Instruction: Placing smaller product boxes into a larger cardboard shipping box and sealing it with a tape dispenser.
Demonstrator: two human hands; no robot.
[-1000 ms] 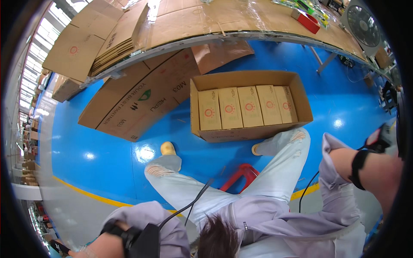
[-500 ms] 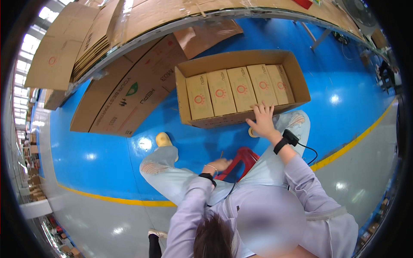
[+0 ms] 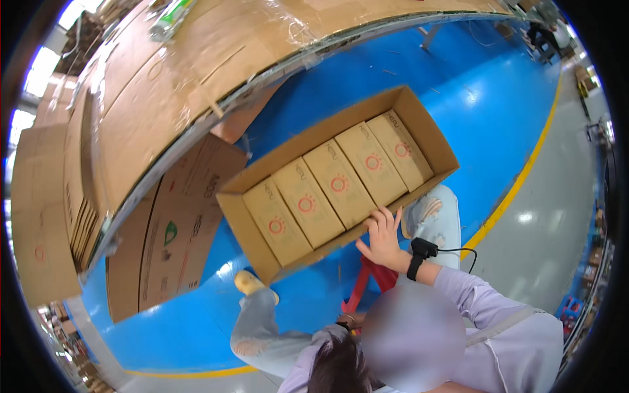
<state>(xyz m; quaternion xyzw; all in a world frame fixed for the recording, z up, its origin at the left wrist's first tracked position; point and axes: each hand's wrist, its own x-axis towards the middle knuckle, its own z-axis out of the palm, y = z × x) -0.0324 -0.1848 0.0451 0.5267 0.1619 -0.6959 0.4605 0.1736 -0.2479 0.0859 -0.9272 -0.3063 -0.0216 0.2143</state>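
A long open cardboard box [image 3: 262, 262] sits on the floor before me, holding a row of several smaller brown boxes [image 3: 339, 184] with red round marks. My right hand [image 3: 383, 239] lies on its near rim, fingers stretched over the edge and a little apart, thumb on the outer side. A black strap with a small device [image 3: 424, 247] is round that wrist. My left hand [image 3: 354, 319] is low by the red stool [image 3: 367, 281], partly covered by hair; its fingers are hidden. A small yellow and red patch shows beside it, too little to name.
A cardboard-covered table [image 3: 196, 65] runs along the upper left, with a green-and-white roll [image 3: 171, 21] on it. Flattened cardboard [image 3: 173, 236] leans beneath its edge, and more sheets [image 3: 42, 209] stand at the left. A person [image 3: 547, 39] sits far off at upper right.
The view has turned, so the box and table appear slanted, with the box lower and further left. My right hand stays on the rim. My left hand has dropped lower, partly behind hair.
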